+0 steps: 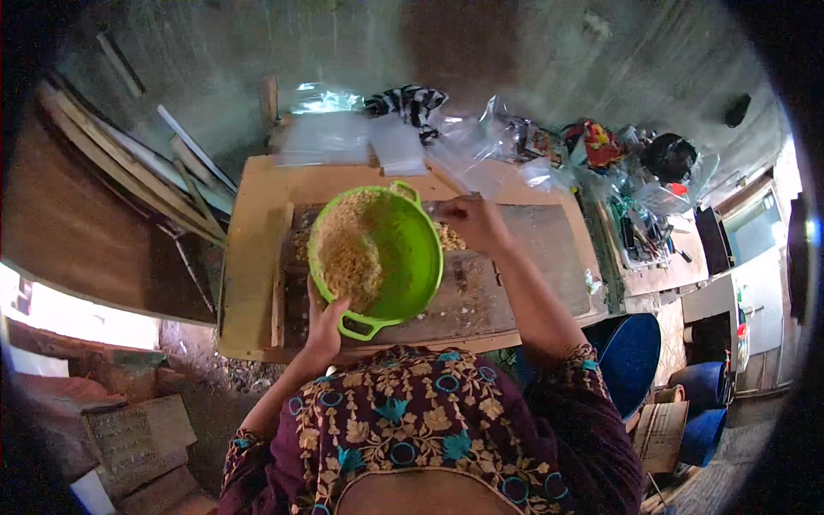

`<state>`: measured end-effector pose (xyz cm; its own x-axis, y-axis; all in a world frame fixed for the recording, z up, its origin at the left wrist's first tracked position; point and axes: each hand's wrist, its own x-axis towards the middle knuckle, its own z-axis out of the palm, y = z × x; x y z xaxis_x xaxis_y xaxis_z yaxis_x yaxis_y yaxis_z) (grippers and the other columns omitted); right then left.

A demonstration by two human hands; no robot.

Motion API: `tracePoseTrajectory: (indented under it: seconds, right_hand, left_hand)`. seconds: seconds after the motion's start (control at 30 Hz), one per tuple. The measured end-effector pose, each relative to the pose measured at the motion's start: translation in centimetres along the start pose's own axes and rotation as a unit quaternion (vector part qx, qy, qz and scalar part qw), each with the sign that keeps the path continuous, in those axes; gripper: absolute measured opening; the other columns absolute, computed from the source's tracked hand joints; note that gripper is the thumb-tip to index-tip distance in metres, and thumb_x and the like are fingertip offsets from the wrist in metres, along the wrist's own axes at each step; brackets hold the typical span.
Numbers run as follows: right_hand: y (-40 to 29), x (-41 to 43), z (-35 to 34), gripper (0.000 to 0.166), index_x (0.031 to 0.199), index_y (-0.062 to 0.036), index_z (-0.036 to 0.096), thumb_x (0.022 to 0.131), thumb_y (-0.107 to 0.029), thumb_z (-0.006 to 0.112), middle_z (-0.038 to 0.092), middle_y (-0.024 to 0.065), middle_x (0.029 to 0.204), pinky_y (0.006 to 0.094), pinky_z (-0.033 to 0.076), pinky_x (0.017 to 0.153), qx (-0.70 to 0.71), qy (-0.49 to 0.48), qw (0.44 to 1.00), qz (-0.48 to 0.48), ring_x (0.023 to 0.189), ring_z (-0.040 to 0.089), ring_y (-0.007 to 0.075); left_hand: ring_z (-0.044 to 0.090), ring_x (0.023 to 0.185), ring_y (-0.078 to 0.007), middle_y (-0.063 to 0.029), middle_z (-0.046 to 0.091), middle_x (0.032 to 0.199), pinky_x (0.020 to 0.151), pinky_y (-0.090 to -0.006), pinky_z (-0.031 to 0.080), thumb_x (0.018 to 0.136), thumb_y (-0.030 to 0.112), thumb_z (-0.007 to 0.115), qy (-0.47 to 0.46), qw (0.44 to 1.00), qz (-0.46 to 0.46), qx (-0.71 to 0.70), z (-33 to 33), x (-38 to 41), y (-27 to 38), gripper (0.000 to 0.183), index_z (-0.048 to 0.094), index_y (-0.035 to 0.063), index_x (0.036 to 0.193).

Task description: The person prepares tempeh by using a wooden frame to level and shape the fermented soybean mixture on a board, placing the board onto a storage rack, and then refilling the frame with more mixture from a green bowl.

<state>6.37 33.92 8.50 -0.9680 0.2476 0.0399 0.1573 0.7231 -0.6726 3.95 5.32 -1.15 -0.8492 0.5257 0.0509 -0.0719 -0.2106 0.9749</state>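
A lime-green two-handled plastic basin (412,264) is tilted over the worktable, with tan crumbly granules (351,257) heaped along its left side. My left hand (326,322) grips the basin's lower left rim. Just right of the basin, my right hand (473,222) hovers with curled fingers, apart from the rim. Whether anything is pinched in those fingers is not visible. Under it, a small pile of tan pieces (450,237) lies on a dark, worn wooden board (541,257). More scattered bits show on the board below the basin.
Clear plastic bags and sheets (328,138) lie along the table's back edge (257,187). A white basket of tools (644,241) stands on a side surface at right. Blue drums (627,360) are on the floor at lower right. Wooden planks (135,161) lean at left.
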Motion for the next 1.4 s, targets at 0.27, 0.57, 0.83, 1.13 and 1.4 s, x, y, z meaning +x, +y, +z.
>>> tracePoseTrajectory:
  seconds: [0.27,0.57,0.83,1.13,1.4]
  right_hand:
    - [-2.2,-0.3,10.4,0.030,0.103,-0.0076,0.051,0.075,-0.014,0.046,0.056,0.0184,0.096,0.0400,0.043,0.075,-0.194,-0.226,0.950,-0.097,0.087,0.055,0.0322]
    - [0.1,-0.8,14.2,0.022,0.087,-0.0089,0.058,0.066,-0.014,0.056,0.058,0.0143,0.084,0.0343,0.043,0.066,-0.115,-0.194,0.966,-0.125,0.076,0.057,0.0257]
    - [4.7,2.2,-0.2,0.015,0.076,-0.0062,0.060,0.066,-0.017,0.057,0.060,0.0095,0.068,0.0321,0.043,0.049,-0.053,-0.062,0.997,-0.002,0.053,0.053,0.0202]
    - [14.1,4.2,1.1,0.017,0.077,-0.0036,0.060,0.064,-0.008,0.050,0.059,0.0161,0.072,0.0321,0.044,0.060,-0.241,-0.076,0.964,0.086,0.067,0.058,0.0220]
    - [12.3,2.0,1.4,0.020,0.084,-0.0081,0.061,0.066,-0.009,0.052,0.058,0.0190,0.080,0.0383,0.045,0.064,-0.271,-0.076,0.957,0.065,0.075,0.058,0.0310]
  left_hand:
    - [0.039,0.105,-0.0206,-0.0115,0.034,0.121,0.088,-0.0311,0.033,0.075,0.007,0.048,-0.026,0.999,0.033,0.034,-0.2,0.0,-0.1,0.072,0.002,0.0081,0.131]
    - [0.042,0.098,-0.0191,-0.0095,0.037,0.113,0.082,-0.0305,0.036,0.074,0.009,0.049,-0.017,0.999,-0.014,0.029,0.2,0.4,-0.5,0.069,0.010,0.0084,0.131]
    - [0.038,0.104,-0.0230,-0.0115,0.033,0.119,0.088,-0.0319,0.030,0.074,0.012,0.049,-0.021,0.996,-0.034,0.085,-1.8,-0.3,-2.4,0.071,0.008,0.0076,0.131]
    - [0.037,0.106,-0.0242,-0.0163,0.031,0.122,0.090,-0.0343,0.029,0.078,0.010,0.045,-0.050,0.966,0.061,0.248,-3.7,-0.3,-3.7,0.050,0.028,0.0018,0.124]
    - [0.037,0.107,-0.0327,-0.0225,0.033,0.119,0.088,-0.0358,0.032,0.080,0.008,0.045,-0.064,0.905,0.179,0.381,-3.0,-0.9,-2.1,0.032,0.041,-0.0010,0.110]
